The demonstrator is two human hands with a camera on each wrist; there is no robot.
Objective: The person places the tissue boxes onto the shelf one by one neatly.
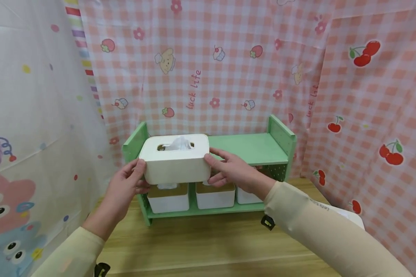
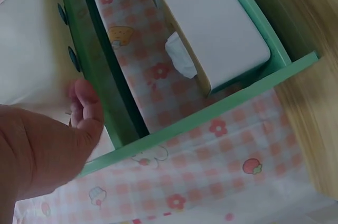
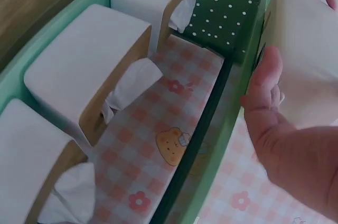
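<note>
A white tissue box is held level between both hands at the left part of the green shelf's top board. A white tissue shows in the oval slot of its lid. My left hand grips the box's left end, thumb on the front corner. At the opposite end my right hand grips it, thumb near the front corner and other fingers behind and below. In the left wrist view, dark round feet show on the box's underside, close by the board's edge.
On the lower shelf stand three white tissue boxes with wood-coloured lids: left, middle and right, the last partly behind my right arm. Raised end panels flank the top board. A wooden table carries the shelf; patterned curtains surround it.
</note>
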